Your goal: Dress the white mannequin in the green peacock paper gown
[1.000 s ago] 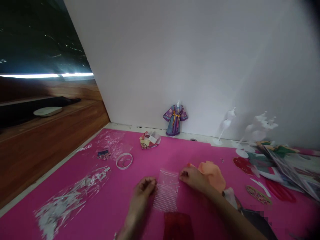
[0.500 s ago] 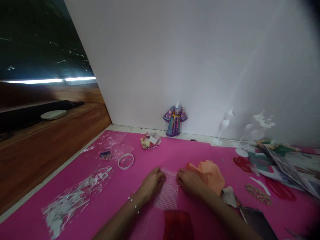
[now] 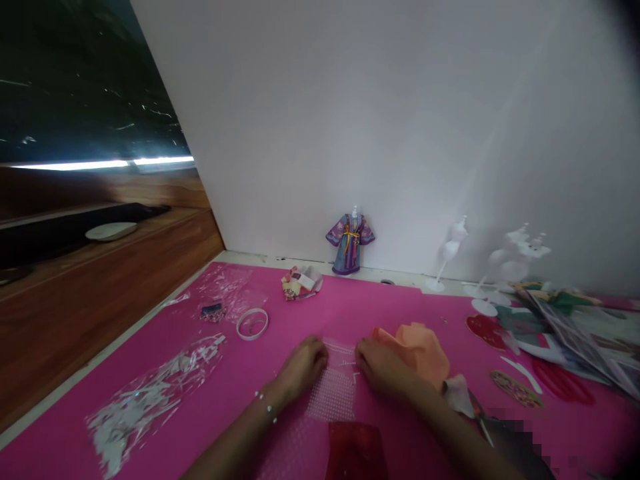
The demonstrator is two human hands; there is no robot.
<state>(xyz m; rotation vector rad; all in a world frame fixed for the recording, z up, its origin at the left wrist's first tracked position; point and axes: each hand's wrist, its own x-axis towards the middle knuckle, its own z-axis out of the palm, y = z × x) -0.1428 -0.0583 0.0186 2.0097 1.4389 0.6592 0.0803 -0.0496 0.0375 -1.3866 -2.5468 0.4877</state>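
A clear sheet of tiny white beads in rows (image 3: 331, 395), like stick-on pearls, lies on the pink tabletop in front of me. My left hand (image 3: 306, 365) is closed, its fingertips pinching the sheet's upper left side. Across from it, my right hand (image 3: 383, 368) has its fingers pressed together at the upper right side. Between the hands, the top rows look slightly apart from the lower ones. What exactly each fingertip grips is too small to make out. Dark red fabric (image 3: 356, 450) touches the sheet's near edge, and orange cloth (image 3: 420, 350) lies beside my right hand.
On the left are a white tape roll (image 3: 253, 324) and a plastic bag of white strips (image 3: 135, 403). A small purple robe on a stand (image 3: 351, 241) is against the wall. White mini mannequins (image 3: 453, 248) and piled papers (image 3: 580, 333) occupy the right. A fabric bundle (image 3: 301, 283) sits farther back.
My hands have moved very slightly apart at the top of the bead sheet. The view has shifted a little; everything else lies as before.
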